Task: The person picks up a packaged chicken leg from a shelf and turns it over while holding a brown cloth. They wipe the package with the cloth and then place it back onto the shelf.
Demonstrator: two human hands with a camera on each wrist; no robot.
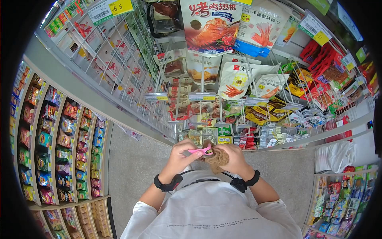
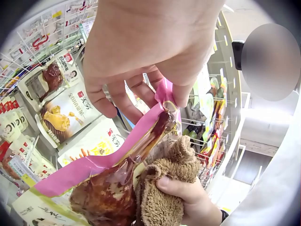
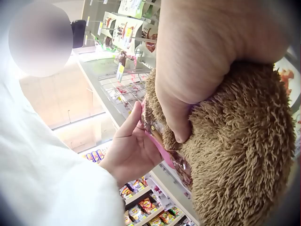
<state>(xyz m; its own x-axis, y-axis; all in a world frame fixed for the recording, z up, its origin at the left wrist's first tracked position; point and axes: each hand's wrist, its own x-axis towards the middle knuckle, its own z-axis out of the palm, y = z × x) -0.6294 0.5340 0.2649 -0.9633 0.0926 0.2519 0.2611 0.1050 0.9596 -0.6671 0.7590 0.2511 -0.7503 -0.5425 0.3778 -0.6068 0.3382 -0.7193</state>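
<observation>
My left hand (image 1: 180, 157) pinches the top corner of a vacuum-packed drumstick (image 2: 106, 190) between thumb and fingers. The packet has a pink edge (image 2: 94, 169) and a clear front showing dark brown meat on a bone. In the right hand (image 1: 235, 160) is a bunched brown fluffy cloth (image 2: 164, 193), its thumb pressed into the pile and the cloth up against the packet's face. Seen from the right wrist, the cloth (image 3: 244, 146) covers most of the packet and hides my right fingers.
In front stands a wire rack (image 1: 203, 79) hung with snack packets, including a large bag with a chicken picture (image 1: 211, 30). Shelves of chip bags (image 1: 63, 139) rise on the left. Low shelves of small packets (image 1: 338, 203) and white plastic bags (image 1: 336, 155) are on the right.
</observation>
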